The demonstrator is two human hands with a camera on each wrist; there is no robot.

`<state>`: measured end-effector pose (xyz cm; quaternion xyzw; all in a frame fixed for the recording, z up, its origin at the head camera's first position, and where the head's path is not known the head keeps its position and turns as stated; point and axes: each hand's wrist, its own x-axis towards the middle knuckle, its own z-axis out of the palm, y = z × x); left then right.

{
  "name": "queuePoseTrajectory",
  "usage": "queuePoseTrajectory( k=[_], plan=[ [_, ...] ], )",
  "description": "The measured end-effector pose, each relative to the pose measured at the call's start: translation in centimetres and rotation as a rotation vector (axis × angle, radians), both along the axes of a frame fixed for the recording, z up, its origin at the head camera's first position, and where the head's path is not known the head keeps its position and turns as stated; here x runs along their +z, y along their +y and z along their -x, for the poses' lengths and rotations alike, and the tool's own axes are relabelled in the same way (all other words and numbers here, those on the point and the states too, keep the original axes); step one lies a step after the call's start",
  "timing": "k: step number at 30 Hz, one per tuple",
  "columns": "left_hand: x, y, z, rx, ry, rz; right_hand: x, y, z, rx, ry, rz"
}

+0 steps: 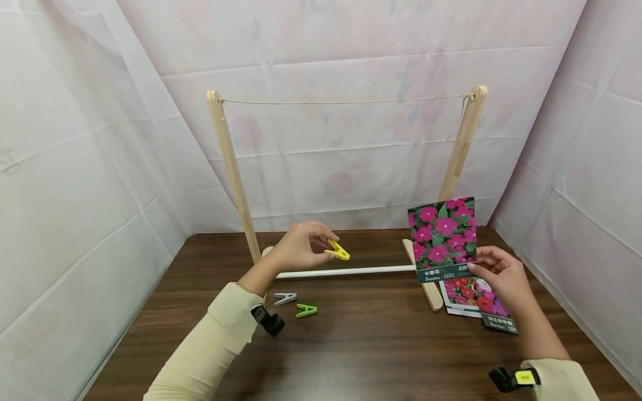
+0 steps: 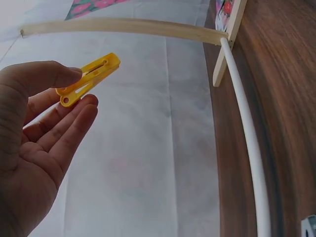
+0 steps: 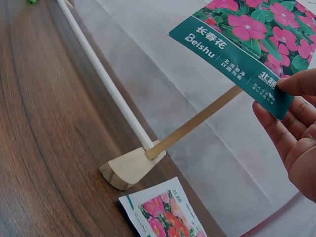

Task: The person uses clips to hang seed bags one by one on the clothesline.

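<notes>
Between thumb and fingers, my left hand [image 1: 301, 245] pinches a yellow clothespin [image 1: 338, 250], held above the table in front of the wooden stand. The left wrist view shows the clothespin [image 2: 91, 79] with its tip pointing away from the hand. My right hand [image 1: 504, 275] pinches the lower right corner of a seed packet [image 1: 442, 234] printed with pink flowers, raised upright beside the stand's right post. In the right wrist view the packet's green label band [image 3: 232, 64] faces the camera. A grey clothespin [image 1: 285, 299] and a green clothespin [image 1: 307, 310] lie on the table.
A string [image 1: 346, 102] runs between the tops of the left post [image 1: 233, 172] and right post [image 1: 463, 139]. A white rod [image 1: 346, 272] joins the stand's feet. More flower packets [image 1: 461, 298] lie overlapping at the right, partly behind my right hand. White cloth [image 1: 321, 184] hangs behind the table.
</notes>
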<state>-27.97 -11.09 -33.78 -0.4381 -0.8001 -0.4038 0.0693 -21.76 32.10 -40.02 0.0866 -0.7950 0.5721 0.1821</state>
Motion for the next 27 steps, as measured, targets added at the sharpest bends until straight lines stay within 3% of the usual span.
queuePoseTrajectory(
  k=[6,13,27],
  plan=[
    [1.1,1.2,0.0,-0.008,0.028,0.003,0.1,-0.3,0.1,-0.006,0.001,-0.036],
    [2.2,2.6,0.5,-0.066,0.074,-0.043,0.0,-0.3,0.1,-0.002,0.01,-0.054],
    [5.3,5.5,0.9,-0.003,-0.126,-0.262,0.1,0.0,0.0,-0.013,0.017,-0.05]
  ],
)
